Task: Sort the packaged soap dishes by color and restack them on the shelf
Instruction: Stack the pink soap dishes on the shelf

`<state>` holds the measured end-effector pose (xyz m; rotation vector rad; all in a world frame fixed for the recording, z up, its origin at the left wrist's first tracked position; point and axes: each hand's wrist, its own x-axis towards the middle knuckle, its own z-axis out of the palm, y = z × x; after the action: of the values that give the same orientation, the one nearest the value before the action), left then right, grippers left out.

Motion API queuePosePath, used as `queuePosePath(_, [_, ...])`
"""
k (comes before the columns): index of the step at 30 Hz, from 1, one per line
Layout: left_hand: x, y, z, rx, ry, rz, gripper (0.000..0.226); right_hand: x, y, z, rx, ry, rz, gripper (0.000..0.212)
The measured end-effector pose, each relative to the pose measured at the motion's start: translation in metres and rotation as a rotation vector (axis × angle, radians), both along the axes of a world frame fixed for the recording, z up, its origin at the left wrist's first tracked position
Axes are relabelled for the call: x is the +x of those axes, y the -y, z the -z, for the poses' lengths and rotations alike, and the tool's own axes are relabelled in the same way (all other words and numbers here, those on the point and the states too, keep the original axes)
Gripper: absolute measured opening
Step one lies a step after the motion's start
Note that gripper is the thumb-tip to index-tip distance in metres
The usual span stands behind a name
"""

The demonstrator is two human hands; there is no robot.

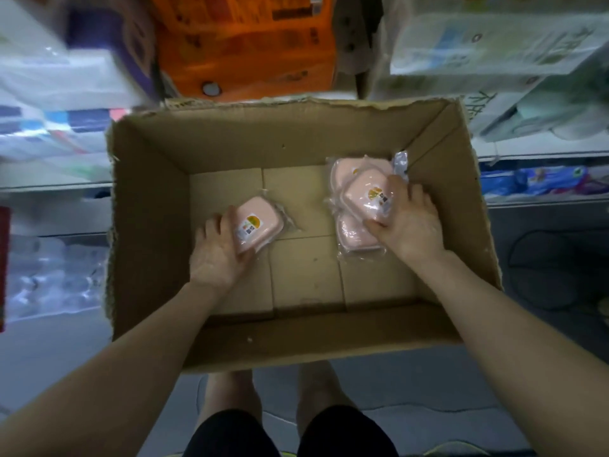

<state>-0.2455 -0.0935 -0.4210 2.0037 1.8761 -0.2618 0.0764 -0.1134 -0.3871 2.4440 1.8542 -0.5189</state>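
Note:
An open cardboard box (151, 232) stands on the floor in front of me. Inside it lie pink soap dishes in clear plastic wrap. My left hand (217, 252) grips one pink packaged dish (260, 224) at the box's left middle, thumb under its near edge. My right hand (410, 222) grips another pink packaged dish (369, 194) at the right side of the box. That dish lies on top of two more pink packages, one behind it (342, 169) and one under it nearer me (352, 239). A small clear wrapper piece (400, 163) sticks up by the box's right wall.
Shelves surround the box: wrapped white and blue packs at left (49, 133), an orange pack (250, 44) behind the box, pale green tissue packs (494, 44) at upper right, blue packs (534, 183) on a lower right shelf. My knees (290, 407) are just below the box.

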Motion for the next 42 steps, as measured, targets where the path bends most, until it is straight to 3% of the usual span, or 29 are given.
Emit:
queuePosePath(9, [0.014, -0.005, 0.0, 0.015, -0.041, 0.054, 0.093, -0.012, -0.013, 0.007, -0.06, 0.079, -0.029, 0.1])
queuePosePath(12, [0.024, -0.016, 0.004, -0.085, 0.015, 0.01, 0.098, -0.014, -0.016, 0.01, -0.058, 0.081, -0.034, 0.101])
queuePosePath(19, [0.034, -0.021, -0.01, -0.124, -0.062, -0.127, 0.105, -0.014, -0.018, 0.007, -0.071, 0.068, -0.041, 0.099])
queuePosePath(22, [0.029, -0.012, -0.021, -0.143, -0.05, 0.058, 0.085, -0.015, -0.013, 0.006, -0.082, 0.071, -0.056, 0.099])
queuePosePath(26, [0.024, -0.016, -0.032, -0.117, -0.277, 0.432, 0.103, -0.018, -0.007, 0.007, -0.064, 0.059, -0.056, 0.097])
queuePosePath(29, [0.025, -0.03, -0.02, -0.03, -0.436, 0.733, 0.102, -0.019, -0.007, 0.008, -0.063, 0.067, -0.057, 0.097])
queuePosePath(33, [0.036, -0.047, -0.002, -0.037, -0.465, 0.954, 0.097, -0.019, -0.007, 0.01, -0.067, 0.071, -0.06, 0.097])
queuePosePath(37, [0.036, -0.043, -0.01, 0.019, -0.26, 0.81, 0.069, -0.022, -0.001, 0.0, -0.069, 0.071, -0.065, 0.096])
queuePosePath(42, [0.015, -0.031, -0.047, -0.006, -0.021, 0.452, 0.089, -0.031, 0.007, -0.033, 0.002, 0.062, -0.105, 0.096])
